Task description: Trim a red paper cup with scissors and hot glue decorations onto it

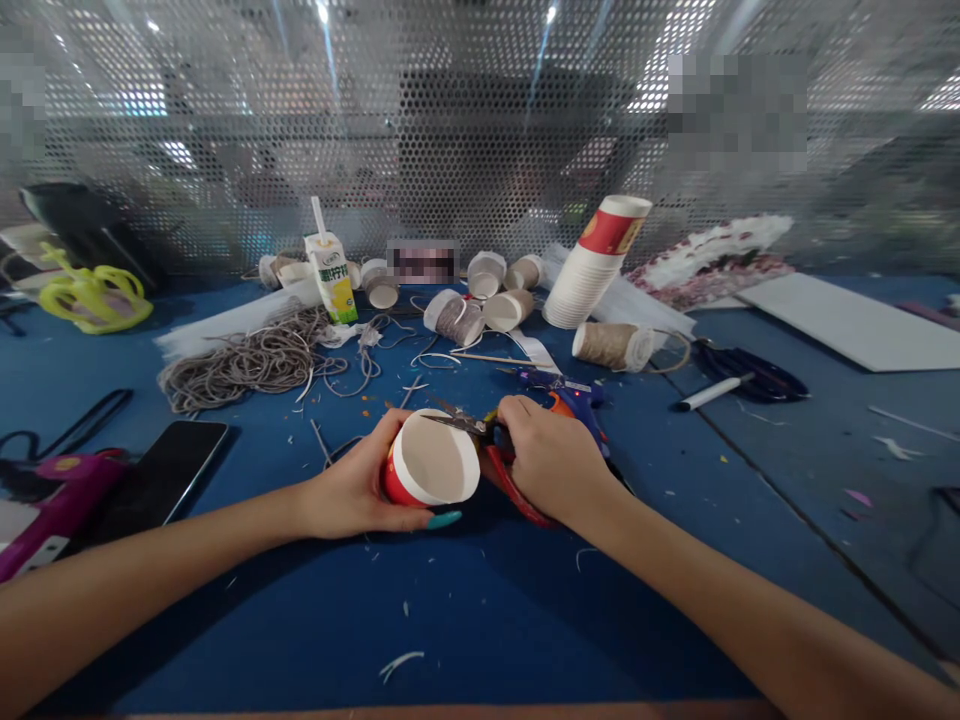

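My left hand (352, 490) is wrapped round a red and white paper cup (435, 462), tilted so its open mouth faces me. In my right hand (551, 450) is a pair of scissors (517, 490) with red-orange handles. Their blades lie across the far rim of the cup; whether they bite into the paper I cannot tell. Just behind my right hand lies a blue glue gun (574, 395), partly hidden by it. White paper shavings (401, 662) are scattered on the blue table near the cup.
A stack of paper cups (592, 270) leans at the back. Twine-wrapped cups (613, 345), a drink carton (332, 280) and a heap of grey cord (247, 365) lie behind my hands. At left are a phone (176, 470) and a magenta glue gun (67, 500); a white board (855, 320) is at right.
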The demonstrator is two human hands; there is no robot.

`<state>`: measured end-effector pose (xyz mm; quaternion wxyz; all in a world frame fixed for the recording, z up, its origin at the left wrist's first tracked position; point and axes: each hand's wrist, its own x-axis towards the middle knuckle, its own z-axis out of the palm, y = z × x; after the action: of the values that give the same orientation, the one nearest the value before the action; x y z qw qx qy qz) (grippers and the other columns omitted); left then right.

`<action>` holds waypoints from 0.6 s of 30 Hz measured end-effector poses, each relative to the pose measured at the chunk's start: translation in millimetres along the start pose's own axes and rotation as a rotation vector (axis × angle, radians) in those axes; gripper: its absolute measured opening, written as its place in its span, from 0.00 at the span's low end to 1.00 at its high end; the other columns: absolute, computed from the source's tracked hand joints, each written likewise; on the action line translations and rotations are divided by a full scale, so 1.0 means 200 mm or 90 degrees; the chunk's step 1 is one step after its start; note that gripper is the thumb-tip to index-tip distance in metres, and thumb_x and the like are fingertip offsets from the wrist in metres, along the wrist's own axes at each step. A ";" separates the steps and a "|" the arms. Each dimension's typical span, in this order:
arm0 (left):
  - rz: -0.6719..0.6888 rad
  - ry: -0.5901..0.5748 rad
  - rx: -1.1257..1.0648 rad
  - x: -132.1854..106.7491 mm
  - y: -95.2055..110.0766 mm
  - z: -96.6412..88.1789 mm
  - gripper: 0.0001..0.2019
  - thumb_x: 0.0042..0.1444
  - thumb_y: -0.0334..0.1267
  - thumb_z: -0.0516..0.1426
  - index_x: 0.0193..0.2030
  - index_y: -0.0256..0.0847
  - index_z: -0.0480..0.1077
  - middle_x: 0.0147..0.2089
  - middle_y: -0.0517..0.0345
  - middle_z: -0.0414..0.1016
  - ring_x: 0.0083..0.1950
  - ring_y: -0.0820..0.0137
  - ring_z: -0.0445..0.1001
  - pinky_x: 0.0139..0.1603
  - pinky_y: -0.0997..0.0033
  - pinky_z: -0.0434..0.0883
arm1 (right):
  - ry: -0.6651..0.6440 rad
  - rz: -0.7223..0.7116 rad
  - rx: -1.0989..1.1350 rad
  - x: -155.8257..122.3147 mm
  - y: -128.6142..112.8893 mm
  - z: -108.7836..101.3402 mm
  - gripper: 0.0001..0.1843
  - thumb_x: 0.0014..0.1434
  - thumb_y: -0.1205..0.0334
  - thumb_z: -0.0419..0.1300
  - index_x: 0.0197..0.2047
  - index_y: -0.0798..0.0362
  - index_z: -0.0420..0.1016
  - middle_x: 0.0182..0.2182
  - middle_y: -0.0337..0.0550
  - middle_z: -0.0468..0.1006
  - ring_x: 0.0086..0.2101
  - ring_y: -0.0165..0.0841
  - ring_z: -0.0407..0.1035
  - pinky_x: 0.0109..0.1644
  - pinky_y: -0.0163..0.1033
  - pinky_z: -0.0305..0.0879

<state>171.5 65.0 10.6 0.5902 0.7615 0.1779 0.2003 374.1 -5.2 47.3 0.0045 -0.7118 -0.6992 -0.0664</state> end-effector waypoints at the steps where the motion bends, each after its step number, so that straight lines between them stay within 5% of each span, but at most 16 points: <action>1: -0.003 -0.001 0.003 0.00 0.00 0.00 0.36 0.44 0.34 0.64 0.56 0.45 0.50 0.52 0.53 0.63 0.53 0.64 0.66 0.54 0.62 0.65 | -0.002 0.000 -0.009 0.00 0.00 0.00 0.12 0.49 0.71 0.47 0.38 0.59 0.66 0.32 0.50 0.74 0.29 0.36 0.67 0.26 0.35 0.46; 18: 0.032 -0.009 0.076 -0.01 0.05 0.01 0.30 0.44 0.33 0.62 0.52 0.41 0.52 0.45 0.54 0.67 0.45 0.66 0.69 0.45 0.67 0.69 | -0.040 -0.013 -0.055 -0.02 -0.02 -0.05 0.16 0.48 0.73 0.48 0.41 0.58 0.67 0.32 0.49 0.74 0.28 0.35 0.68 0.25 0.35 0.44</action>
<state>172.1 60.4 19.2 0.5400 0.8009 0.1658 0.1988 369.8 -9.9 56.8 -0.0487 -0.7061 -0.7026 -0.0741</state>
